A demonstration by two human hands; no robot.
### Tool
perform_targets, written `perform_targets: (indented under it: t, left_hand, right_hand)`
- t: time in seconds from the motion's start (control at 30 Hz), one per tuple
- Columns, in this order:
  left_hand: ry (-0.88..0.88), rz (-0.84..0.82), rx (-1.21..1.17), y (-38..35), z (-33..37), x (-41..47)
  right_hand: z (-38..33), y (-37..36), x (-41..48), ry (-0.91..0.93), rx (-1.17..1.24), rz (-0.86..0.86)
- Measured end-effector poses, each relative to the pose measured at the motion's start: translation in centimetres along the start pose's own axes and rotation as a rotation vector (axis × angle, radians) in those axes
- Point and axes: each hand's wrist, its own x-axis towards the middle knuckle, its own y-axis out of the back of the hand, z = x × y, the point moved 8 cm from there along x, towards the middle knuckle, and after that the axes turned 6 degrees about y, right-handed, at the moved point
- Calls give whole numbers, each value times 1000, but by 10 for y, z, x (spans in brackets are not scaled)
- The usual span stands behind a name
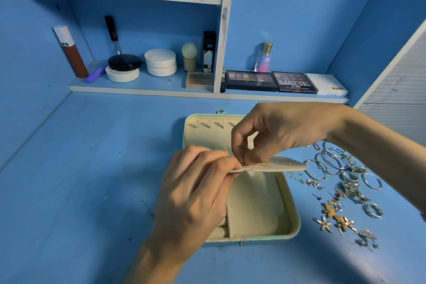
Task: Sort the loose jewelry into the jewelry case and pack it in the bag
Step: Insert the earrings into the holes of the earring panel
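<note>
A mint-green jewelry case [293,210] is laid open on the blue desk [92,168], with its cream lining exposed. Above the case's lower tray a cream padded flap [288,165] is held roughly level. The flap's left end is pinched by the left hand [196,191], whose fingers are curled round it. Its middle is pinched between the thumb and fingertips of the right hand [281,131]. Just right of the case, loose jewelry [341,193] is scattered on the desk: silver bangles [327,161] beside the hinge, and a ring [373,210] and flower earrings [325,223] beside the front corner.
</note>
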Motion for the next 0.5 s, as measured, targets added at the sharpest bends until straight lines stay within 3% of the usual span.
perform_targets:
  t: [0.33, 0.5]
  left_hand:
    - [-7, 20, -6, 1, 0, -2]
    - [21, 14, -30, -1, -6, 3]
  right_hand:
    - [4, -1, -2, 30, 63, 33]
    - [4, 11, -10, 70, 10, 168]
